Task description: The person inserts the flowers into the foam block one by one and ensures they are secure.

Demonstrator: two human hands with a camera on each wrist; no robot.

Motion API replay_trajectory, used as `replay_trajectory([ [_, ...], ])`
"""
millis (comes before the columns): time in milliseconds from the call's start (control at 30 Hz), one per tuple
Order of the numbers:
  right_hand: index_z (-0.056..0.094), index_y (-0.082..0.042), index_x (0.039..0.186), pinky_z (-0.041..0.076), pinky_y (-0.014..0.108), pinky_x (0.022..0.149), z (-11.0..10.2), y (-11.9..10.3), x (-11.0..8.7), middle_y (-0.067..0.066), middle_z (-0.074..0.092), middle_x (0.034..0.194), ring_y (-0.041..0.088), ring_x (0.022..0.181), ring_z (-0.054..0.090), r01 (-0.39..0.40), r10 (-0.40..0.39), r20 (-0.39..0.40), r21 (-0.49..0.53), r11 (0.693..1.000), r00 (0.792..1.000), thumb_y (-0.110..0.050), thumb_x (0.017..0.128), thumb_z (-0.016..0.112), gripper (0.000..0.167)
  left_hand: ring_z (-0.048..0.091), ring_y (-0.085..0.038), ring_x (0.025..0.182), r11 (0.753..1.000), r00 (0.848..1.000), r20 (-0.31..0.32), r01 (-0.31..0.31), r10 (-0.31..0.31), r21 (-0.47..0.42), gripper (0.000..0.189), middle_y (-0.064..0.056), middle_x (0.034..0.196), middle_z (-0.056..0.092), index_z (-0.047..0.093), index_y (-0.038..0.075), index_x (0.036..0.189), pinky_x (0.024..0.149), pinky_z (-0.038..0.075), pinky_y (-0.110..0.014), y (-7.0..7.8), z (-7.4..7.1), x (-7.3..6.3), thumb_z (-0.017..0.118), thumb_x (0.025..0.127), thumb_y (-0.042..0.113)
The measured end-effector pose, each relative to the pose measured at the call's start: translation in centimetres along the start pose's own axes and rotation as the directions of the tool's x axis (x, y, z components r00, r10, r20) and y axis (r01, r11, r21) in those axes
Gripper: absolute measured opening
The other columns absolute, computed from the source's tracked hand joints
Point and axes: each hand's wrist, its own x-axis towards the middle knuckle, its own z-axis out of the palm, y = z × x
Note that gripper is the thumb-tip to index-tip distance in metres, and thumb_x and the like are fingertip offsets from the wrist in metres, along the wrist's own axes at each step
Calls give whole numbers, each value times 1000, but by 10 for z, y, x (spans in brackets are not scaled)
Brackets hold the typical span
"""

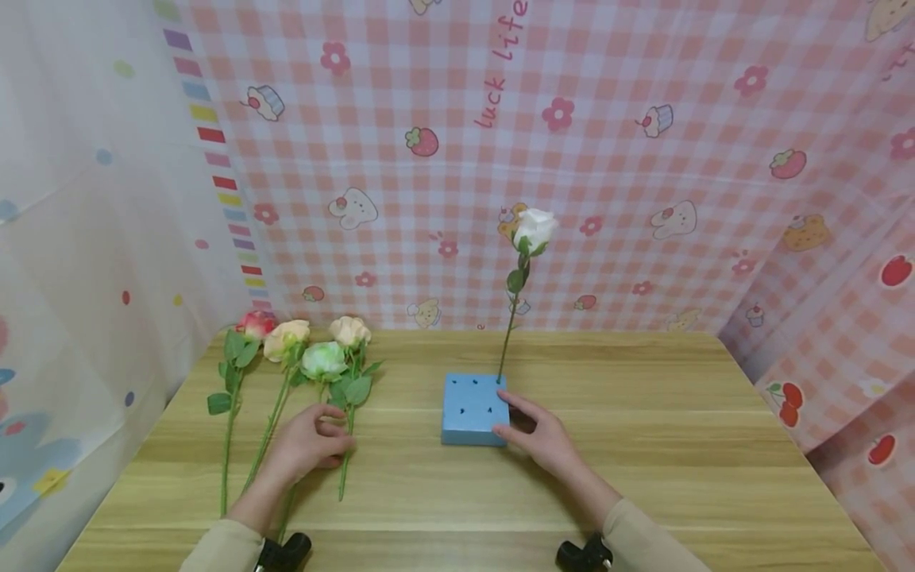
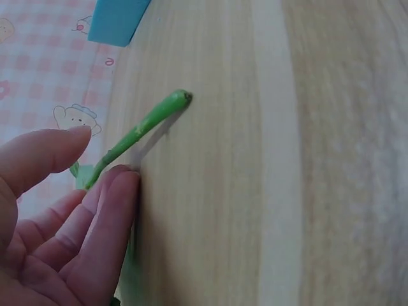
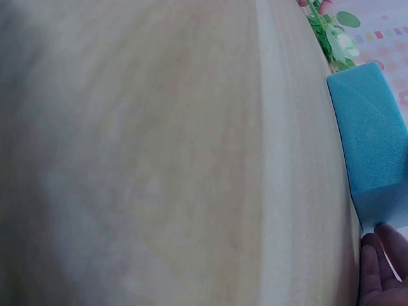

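My left hand (image 1: 314, 441) is at the stem of a pale peach rose (image 1: 350, 331) on the left of the table. In the left wrist view, the green stem (image 2: 143, 129) passes by my fingers, its cut end pointing out over the wood, and the thumb stands apart from the fingers. My right hand (image 1: 539, 437) touches the right side of a blue foam block (image 1: 475, 433) with its thumb and fingers. Small dark holes dot the block's top. A white rose (image 1: 534, 230) rises from its far right corner, tilted slightly right.
Left of the block lie a red-pink rose (image 1: 256, 325), a cream rose (image 1: 286, 340) and a pale green rose (image 1: 325, 361), stems toward me. Behind the wooden table (image 1: 643, 445) hangs a pink checked cloth (image 1: 457, 191); patterned cloth also lines both sides.
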Motion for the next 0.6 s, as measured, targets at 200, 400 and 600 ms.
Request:
replay_trajectory([
  [200, 57, -21, 141, 37, 49, 110, 0, 1, 1, 10, 51, 145, 30, 133, 46, 4, -4, 0, -1, 1000, 1000, -29, 88, 77, 57, 69, -26, 78, 1000, 1000, -4, -7, 7, 25, 50, -14, 96, 68, 56, -6, 123, 66, 61, -39, 0, 2, 3, 80, 80, 4],
  [400, 56, -21, 142, 37, 49, 111, 0, 2, 1, 10, 51, 145, 30, 134, 46, 2, -2, -4, -9, 1000, 1000, -29, 88, 77, 58, 69, -26, 78, 1000, 1000, -4, -24, 24, 13, 52, -12, 91, 70, 55, -8, 123, 66, 61, -39, -1, 5, 2, 81, 79, 2],
  [600, 56, -21, 142, 37, 49, 110, 0, 1, 0, 10, 51, 146, 31, 134, 45, -1, 1, -2, -16, 1000, 1000, -30, 88, 77, 59, 69, -26, 77, 1000, 999, -28, -18, 18, 8, 49, -12, 87, 70, 57, -9, 121, 65, 61, -38, -1, 9, 2, 80, 79, 0],
])
